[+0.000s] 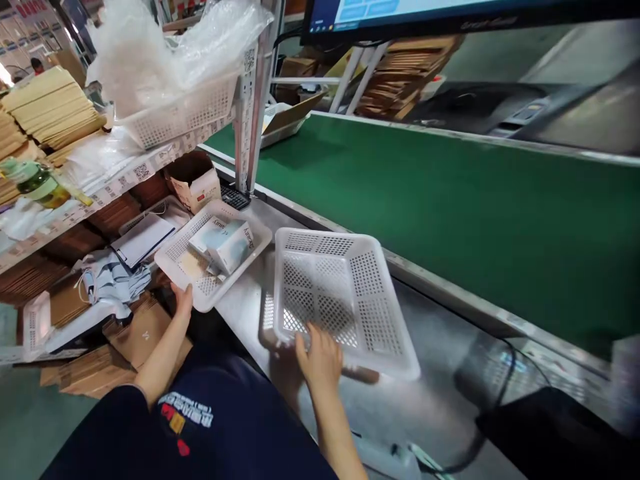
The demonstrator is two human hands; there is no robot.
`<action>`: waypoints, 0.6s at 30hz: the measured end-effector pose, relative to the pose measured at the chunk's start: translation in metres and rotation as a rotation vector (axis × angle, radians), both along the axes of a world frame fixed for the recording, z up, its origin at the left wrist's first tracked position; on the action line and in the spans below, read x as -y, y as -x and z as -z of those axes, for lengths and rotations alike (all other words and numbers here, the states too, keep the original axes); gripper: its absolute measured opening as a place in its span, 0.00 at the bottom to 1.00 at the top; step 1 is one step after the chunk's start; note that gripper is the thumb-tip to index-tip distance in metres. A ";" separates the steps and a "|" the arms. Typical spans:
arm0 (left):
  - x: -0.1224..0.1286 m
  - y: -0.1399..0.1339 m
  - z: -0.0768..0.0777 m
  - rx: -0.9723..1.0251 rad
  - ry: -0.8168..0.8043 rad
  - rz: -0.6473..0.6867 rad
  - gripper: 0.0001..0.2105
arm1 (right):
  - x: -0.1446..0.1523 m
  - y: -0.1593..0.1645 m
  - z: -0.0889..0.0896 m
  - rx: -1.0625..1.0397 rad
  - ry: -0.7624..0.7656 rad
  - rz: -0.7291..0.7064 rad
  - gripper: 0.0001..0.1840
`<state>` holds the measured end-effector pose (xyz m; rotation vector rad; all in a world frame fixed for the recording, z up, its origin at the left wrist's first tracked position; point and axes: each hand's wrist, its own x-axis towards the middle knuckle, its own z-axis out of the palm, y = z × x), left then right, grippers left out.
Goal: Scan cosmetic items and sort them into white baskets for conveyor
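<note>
My left hand is at the near left rim of a white plastic basket, closed on its edge; some of its fingers are hidden below. Two light blue and white boxes and some small flat items lie inside this basket. My right hand has its fingers over the near rim of a second white basket, with nothing visible inside. That basket is tilted above the metal table, where its shadow falls.
A green conveyor belt runs behind the table, with another basket on it. At left, a shelf holds plastic bags, envelopes and a bottle. A keyboard, monitor and black cable surround the work area.
</note>
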<state>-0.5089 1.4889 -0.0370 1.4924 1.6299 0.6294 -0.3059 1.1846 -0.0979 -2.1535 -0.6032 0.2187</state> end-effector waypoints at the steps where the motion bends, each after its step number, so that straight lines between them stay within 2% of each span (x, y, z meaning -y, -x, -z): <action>1: -0.011 -0.007 -0.004 -0.025 0.000 -0.031 0.40 | 0.004 -0.001 0.004 0.060 0.093 -0.014 0.33; 2: -0.023 -0.013 -0.010 -0.049 -0.028 -0.042 0.43 | 0.005 0.002 0.008 0.078 0.160 -0.038 0.31; 4: -0.050 -0.029 -0.026 -0.076 -0.167 0.033 0.44 | -0.001 0.015 0.012 0.083 0.252 -0.125 0.29; 7: -0.104 -0.072 -0.051 -0.081 -0.334 0.301 0.32 | -0.021 0.038 0.008 -0.063 0.224 -0.246 0.28; 9: -0.141 -0.110 -0.062 -0.108 -0.284 0.401 0.26 | -0.037 0.047 0.002 -0.274 0.145 -0.309 0.30; 12: -0.177 -0.154 -0.062 -0.172 -0.164 0.425 0.23 | -0.055 0.046 -0.007 -0.489 0.079 -0.302 0.34; 15: -0.172 -0.161 -0.052 -0.209 -0.154 0.418 0.21 | -0.055 0.031 -0.012 -0.421 0.103 -0.133 0.37; 18: -0.140 -0.140 -0.039 -0.110 -0.334 0.496 0.18 | -0.030 0.007 -0.015 -0.331 0.138 0.101 0.38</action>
